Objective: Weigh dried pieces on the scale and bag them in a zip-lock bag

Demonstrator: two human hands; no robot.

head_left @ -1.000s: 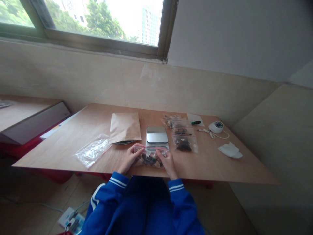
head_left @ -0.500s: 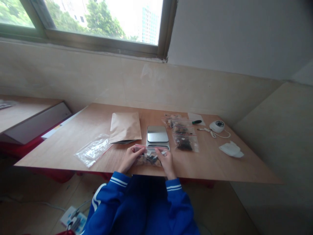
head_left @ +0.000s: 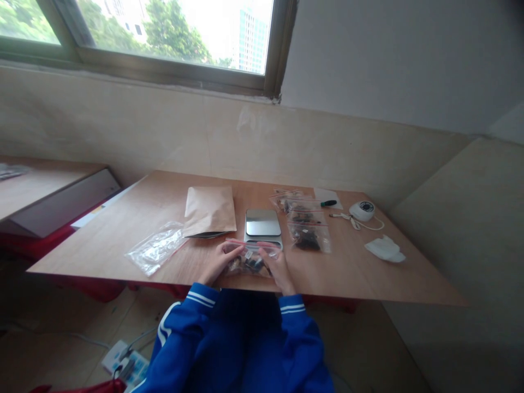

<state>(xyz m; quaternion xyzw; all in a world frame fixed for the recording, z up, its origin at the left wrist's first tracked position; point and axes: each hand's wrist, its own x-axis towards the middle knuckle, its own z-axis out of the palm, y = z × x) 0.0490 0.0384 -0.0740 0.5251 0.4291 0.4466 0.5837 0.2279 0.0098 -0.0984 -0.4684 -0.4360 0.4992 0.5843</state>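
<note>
A clear zip-lock bag [head_left: 250, 266] with dark and brownish small pieces inside lies at the table's front edge, its red seal strip on the far side. My left hand [head_left: 219, 260] pinches the bag's upper left corner, thumb along the seal. On the other side my right hand [head_left: 276, 266] grips the upper right part the same way. Just beyond the bag sits a small digital scale [head_left: 263, 224] with a shiny metal plate; the bag's top covers part of its front panel. What exactly the pieces in the bag are is too blurred to tell.
A brown paper pouch [head_left: 209, 210] and a flat clear plastic bag [head_left: 156, 248] lie to the left. Right of the scale are several filled zip-lock bags [head_left: 308, 238], a green-handled tool [head_left: 328, 203], a white dome camera [head_left: 362, 210] with cable, and a crumpled white tissue [head_left: 385, 249].
Both hands keep hold of the zip-lock bag at its seal. The bag's top has tilted slightly and the view has shifted a little.
</note>
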